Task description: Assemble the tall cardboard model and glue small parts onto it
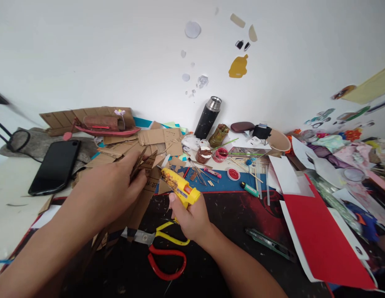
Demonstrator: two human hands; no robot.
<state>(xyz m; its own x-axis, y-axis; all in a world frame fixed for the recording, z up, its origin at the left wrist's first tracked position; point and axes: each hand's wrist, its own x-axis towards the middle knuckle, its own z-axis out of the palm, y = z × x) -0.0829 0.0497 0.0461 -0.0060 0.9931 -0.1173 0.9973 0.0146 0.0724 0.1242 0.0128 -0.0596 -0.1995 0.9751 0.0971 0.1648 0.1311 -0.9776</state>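
My right hand is closed round the handle of a yellow glue gun, whose nozzle points up and left. My left hand pinches a small folded piece of brown cardboard just left of the nozzle. The nozzle tip sits close to the cardboard's edge; whether they touch I cannot tell. Under both hands lie more cardboard scraps on a dark mat.
Scissors with yellow and red handles lie below my hands. A black phone is at the left, a black flask and paint pots at the back, a red sheet and a utility knife at the right.
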